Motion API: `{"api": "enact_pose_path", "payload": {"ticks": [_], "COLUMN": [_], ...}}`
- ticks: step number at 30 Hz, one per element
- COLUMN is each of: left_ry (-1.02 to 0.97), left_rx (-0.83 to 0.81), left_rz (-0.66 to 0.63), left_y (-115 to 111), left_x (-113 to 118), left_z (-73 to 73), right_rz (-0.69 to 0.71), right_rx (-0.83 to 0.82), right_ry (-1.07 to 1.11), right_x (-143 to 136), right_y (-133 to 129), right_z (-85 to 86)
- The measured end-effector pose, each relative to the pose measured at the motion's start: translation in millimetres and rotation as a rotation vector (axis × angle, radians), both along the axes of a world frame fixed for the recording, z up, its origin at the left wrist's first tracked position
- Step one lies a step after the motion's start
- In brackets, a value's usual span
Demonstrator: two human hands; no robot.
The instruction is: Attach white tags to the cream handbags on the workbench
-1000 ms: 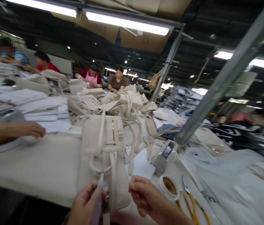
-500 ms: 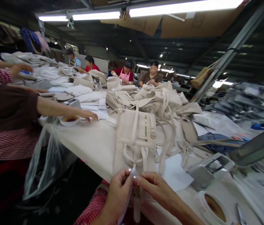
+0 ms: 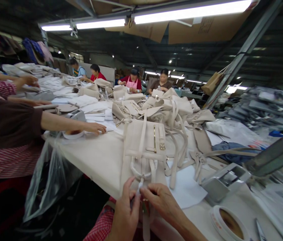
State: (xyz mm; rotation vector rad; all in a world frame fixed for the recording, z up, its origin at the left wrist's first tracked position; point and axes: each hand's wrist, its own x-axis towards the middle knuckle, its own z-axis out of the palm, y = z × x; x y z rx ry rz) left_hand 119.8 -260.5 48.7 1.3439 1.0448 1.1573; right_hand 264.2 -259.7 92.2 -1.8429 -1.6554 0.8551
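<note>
A beige bag [image 3: 144,134] lies on the table in front of me, with a gold zip, a buckle and straps. Its looped handle [image 3: 137,172] points toward me and looks covered in thin white wrapping. Just below the handle, a small white strip [image 3: 140,186] sits between my hands. My left hand [image 3: 126,211] has its fingers curled at the strip, thumb beside it and index finger raised. From the other side, my right hand [image 3: 161,202] pinches the strip's lower end between thumb and fingers. The part inside my fingers is hidden.
A tape dispenser [image 3: 225,182], tape roll [image 3: 218,217] and scissors [image 3: 260,229] are at right. Beige bags [image 3: 166,103] pile up behind. At left a co-worker's arm [image 3: 63,122] reaches over the table. A metal post [image 3: 274,150] slants in at right.
My left index finger has lifted away from the strip and the left hand has opened somewhat. My right hand stays at the strip, slightly further left in view. The camera has shifted a little.
</note>
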Motion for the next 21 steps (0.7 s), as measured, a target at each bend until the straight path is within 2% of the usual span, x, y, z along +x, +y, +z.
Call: {"api": "enact_pose_path", "payload": {"ticks": [3,5,7,11,13,17,21], "left_ry": [0.064,0.076,0.019,-0.320,-0.432,-0.441,-0.414], "left_rx": [0.140,0.119,-0.036,-0.482,-0.564,-0.511,-0.428], "left_rz": [-0.086,-0.098,-0.062,-0.085,-0.122,-0.132,-0.082], "left_y": [2,5,9,13,12,3,-2], "left_x": [-7,-8,-8,-4,-1,7,12], "left_z": [1.7,5.6,10.7,18.3,16.9,5.4,-0.1], "right_rz": [0.004,-0.006,-0.028,-0.045,-0.050,-0.115,-0.143], "right_rx": [-0.028,-0.012,-0.016,-0.084,-0.111,-0.242,-0.232], "right_ry": [0.040,0.057,0.086,0.244,0.315,0.435,0.554], "right_x": [0,2,4,4,1,-11,-19], "right_y": [0,0,-2,-6,-7,-1,6], "right_z": [0.1,-3.0,-7.9,-14.4,-13.3,-4.9,1.4]}}
